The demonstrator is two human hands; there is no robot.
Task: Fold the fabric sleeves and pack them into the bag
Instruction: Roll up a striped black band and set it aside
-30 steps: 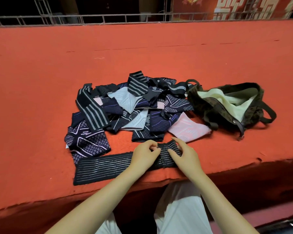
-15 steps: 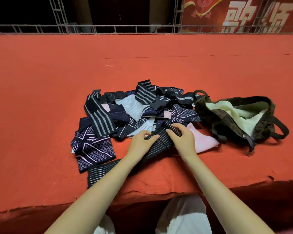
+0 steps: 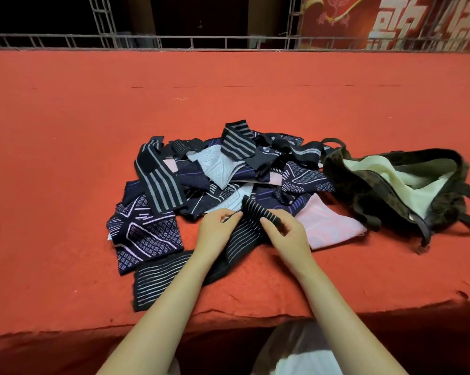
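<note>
A long black sleeve with thin white stripes (image 3: 158, 280) runs from near the carpet's front edge up to my hands. My left hand (image 3: 217, 226) pinches its upper edge, and my right hand (image 3: 285, 228) grips its raised far end between curled fingers. Right behind them lies a heap of dark patterned, grey and pink sleeves (image 3: 214, 171). A pink sleeve (image 3: 328, 223) lies flat to the right of my right hand. The dark camouflage bag (image 3: 363, 185) sits open at the right with pale cream fabric (image 3: 385, 171) inside.
Everything lies on a red carpeted platform (image 3: 93, 131) whose front edge runs just below my forearms. A metal railing (image 3: 201, 41) lines the far edge, with a red banner (image 3: 390, 23) behind it. My lap in pale trousers (image 3: 304, 355) shows at the bottom.
Both hands have moved away from me with the striped sleeve's right end, lifting it towards the heap. The sleeve now runs diagonally instead of lying straight along the front edge.
</note>
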